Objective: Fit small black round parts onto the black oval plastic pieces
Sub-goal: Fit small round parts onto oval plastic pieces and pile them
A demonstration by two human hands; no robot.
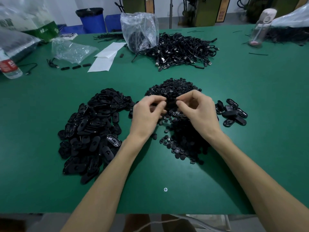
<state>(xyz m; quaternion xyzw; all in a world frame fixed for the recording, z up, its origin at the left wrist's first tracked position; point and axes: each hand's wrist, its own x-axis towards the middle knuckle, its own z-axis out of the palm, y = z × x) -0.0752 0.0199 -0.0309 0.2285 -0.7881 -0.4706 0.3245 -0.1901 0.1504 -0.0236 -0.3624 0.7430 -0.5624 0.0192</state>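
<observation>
A big heap of black oval plastic pieces lies on the green table at the left. A heap of small black round parts spreads through the middle and toward me. My left hand and my right hand meet above the round parts, fingers curled. Between their fingertips they pinch a black oval piece, mostly hidden by my fingers. Whether a round part sits in it I cannot tell. A small group of oval pieces lies to the right of my right hand.
A tangle of black cables and a clear plastic bag sit at the back. White paper sheets, another bag and a water bottle are at the back left. A drinking bottle stands back right. A screw head shows near the table's front edge.
</observation>
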